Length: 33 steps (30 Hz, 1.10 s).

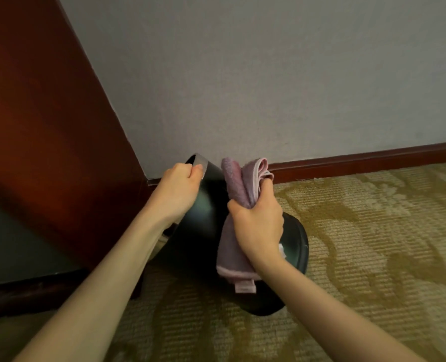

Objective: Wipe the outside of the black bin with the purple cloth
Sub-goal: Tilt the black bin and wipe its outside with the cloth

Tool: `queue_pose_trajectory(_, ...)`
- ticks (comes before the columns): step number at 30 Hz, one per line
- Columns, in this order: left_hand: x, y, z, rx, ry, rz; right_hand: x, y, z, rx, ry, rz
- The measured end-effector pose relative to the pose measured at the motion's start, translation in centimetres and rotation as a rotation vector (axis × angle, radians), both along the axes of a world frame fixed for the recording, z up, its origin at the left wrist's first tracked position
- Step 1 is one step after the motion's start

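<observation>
Patterned carpet [360, 257] meets wall [269, 87]; left hand [176, 190] pinches tilted black bin [206, 218], right hand [259, 226] clenches purple cloth [236, 184].

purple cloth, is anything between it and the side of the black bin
Nothing visible is. The right hand has its grip shut on the purple cloth, which hangs directly against the outside wall of the black bin. The left hand holds the bin's rim, clear of the cloth.

Black bin [206, 218]: lower wall hidden behind purple cloth [232, 246] and right hand [259, 226]; inside unseen.
</observation>
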State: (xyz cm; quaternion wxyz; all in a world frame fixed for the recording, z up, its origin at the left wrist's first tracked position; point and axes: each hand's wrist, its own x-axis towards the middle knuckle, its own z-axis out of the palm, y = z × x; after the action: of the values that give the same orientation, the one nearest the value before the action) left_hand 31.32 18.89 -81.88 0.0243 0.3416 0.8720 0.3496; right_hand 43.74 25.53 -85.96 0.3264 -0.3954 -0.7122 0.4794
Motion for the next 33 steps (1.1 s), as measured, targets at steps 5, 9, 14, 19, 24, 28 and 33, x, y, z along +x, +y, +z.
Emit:
queue_pose_trajectory(5,0.7,0.2,0.0,0.011,-0.005,-0.035,-1.6,3.0,0.7,-0.032,-0.071,-0.011)
queue_pose_trajectory(9,1.4,0.4,0.0,0.021,-0.003,-0.060,-2.5,5.1,0.9,-0.069,-0.109,-0.011)
queue_pose_trajectory(14,2.0,0.9,-0.1,0.002,0.018,-0.071,-2.9,7.1,1.0,-0.161,-0.116,-0.021)
queue_pose_trajectory(19,2.1,1.3,0.2,-0.021,0.066,-0.069,-2.3,6.7,0.8,-0.150,-0.097,-0.058)
queue_pose_trajectory(24,2.1,1.3,0.1,-0.046,0.090,-0.044,-0.5,3.7,0.7,-0.085,-0.011,-0.091)
queue_pose_trajectory(28,1.8,1.3,0.3,-0.056,0.076,-0.024,1.2,0.5,0.0,-0.032,0.052,-0.068)
queue_pose_trajectory(33,1.8,1.2,0.2,-0.032,0.034,-0.018,1.8,-0.9,-0.4,0.028,0.054,-0.044)
